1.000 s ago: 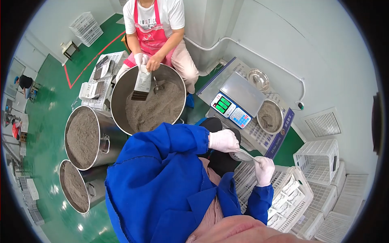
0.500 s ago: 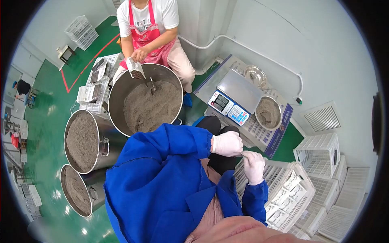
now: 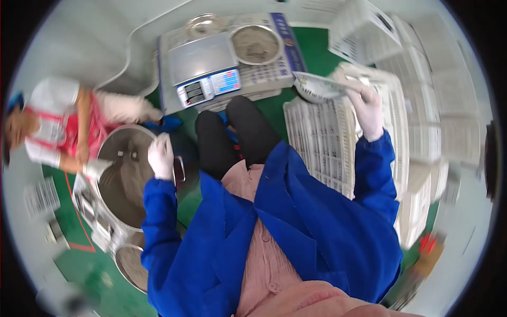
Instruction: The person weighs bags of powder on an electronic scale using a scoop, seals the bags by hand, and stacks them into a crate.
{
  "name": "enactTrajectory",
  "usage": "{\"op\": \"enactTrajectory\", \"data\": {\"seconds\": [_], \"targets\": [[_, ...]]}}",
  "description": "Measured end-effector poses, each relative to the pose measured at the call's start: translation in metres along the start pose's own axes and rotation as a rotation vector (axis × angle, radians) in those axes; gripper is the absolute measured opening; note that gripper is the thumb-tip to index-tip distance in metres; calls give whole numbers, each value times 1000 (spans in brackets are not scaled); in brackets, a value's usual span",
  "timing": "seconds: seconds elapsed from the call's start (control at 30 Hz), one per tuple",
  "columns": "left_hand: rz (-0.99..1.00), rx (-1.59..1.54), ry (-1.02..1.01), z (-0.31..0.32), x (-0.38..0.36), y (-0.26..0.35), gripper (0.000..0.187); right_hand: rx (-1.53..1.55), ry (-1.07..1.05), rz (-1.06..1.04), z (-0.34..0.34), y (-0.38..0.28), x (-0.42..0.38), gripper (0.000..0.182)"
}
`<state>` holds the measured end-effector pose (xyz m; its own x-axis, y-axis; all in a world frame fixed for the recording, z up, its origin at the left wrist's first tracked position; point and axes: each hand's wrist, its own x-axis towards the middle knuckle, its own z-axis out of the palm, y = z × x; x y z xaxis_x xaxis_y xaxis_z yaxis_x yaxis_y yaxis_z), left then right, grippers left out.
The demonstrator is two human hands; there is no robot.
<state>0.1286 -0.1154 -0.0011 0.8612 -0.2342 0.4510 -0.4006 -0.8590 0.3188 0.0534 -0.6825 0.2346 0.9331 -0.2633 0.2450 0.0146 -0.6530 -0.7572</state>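
Note:
My right hand [image 3: 365, 108], in a white glove, is raised over the white crate at the right and pinches one edge of a white pouch [image 3: 319, 89] with dark print. The pouch points left toward the scale. My left hand [image 3: 161, 156], also gloved, is beside the rim of the large steel pot [image 3: 122, 129], its fingers curled together. Whatever may be inside those fingers is hidden. Grey-brown powder [image 3: 134, 171] lies in the pot. A digital scale [image 3: 203, 61] with a bare metal plate stands ahead of my knees.
A bowl of powder [image 3: 257, 45] and a shiny steel bowl [image 3: 205, 24] stand behind the scale. At the left, a person in a red apron [image 3: 87, 124] sits by the pot, holding a white packet [image 3: 97, 169]. White crates [image 3: 319, 142] crowd the right side. Another powder drum [image 3: 129, 264] is lower left.
My view has swung right. My hands, earlier together in front of me on a thin item, are now far apart: the right over the crate with the pouch, the left by the pot.

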Motion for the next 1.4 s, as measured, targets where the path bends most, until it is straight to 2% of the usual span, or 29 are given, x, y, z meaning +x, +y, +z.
{"op": "enactTrajectory", "data": {"seconds": [0.1,0.17,0.2,0.23,0.3,0.43,0.53,0.6,0.63,0.67,0.7,0.73,0.77,0.8,0.87,0.97,1.03,1.07,1.1,1.13,1.2,1.3,1.4], "targets": [[17,15,-211,29,-52,0,30,-40,214,150,-49,27,-5,19],[44,125,-307,36,-71,11,43,185,410,190,-80,37,-18,25],[47,201,-340,35,-76,22,49,442,537,177,-89,34,-26,28],[59,246,-377,35,-79,23,56,458,634,207,-104,40,-40,31],[79,222,-342,38,-81,19,57,531,755,198,-137,54,-74,38],[104,239,-394,36,-83,19,57,402,1042,542,-180,71,-156,43],[100,197,-406,41,-83,13,57,238,1120,712,-205,110,-235,43],[117,195,-425,42,-82,11,56,-488,893,829,-225,195,-308,47],[116,197,-431,43,-83,9,56,-805,883,667,-203,218,-327,55],[109,200,-436,44,-85,8,55,-1174,741,381,-184,227,-338,60],[103,202,-441,44,-85,10,53,-964,558,731,-160,224,-340,64],[94,193,-445,44,-84,10,53,-919,562,600,-141,256,-353,63],[84,186,-448,44,-85,10,53,-846,427,746,-131,290,-375,66],[72,181,-452,43,-85,12,53,-937,345,852,-115,282,-373,71],[64,181,-444,44,-83,18,50,-807,385,1018,-111,284,-364,73],[90,188,-446,43,-88,9,46,-869,213,1054,-114,283,-368,75],[78,209,-470,45,-88,10,43,-760,223,1059,-104,273,-373,77],[71,219,-482,47,-88,11,41,-706,230,1059,-94,264,-377,78],[74,223,-486,48,-87,13,41,-741,132,1021,-83,234,-366,81],[78,229,-492,49,-86,13,40,-740,113,1069,-72,227,-369,83],[89,247,-515,46,-85,14,40,-786,142,1145,-56,233,-387,84],[110,264,-525,45,-81,15,39,-781,124,1064,-57,256,-400,86],[108,253,-504,43,-81,18,41,-651,126,1176,-59,232,-381,86]]}}
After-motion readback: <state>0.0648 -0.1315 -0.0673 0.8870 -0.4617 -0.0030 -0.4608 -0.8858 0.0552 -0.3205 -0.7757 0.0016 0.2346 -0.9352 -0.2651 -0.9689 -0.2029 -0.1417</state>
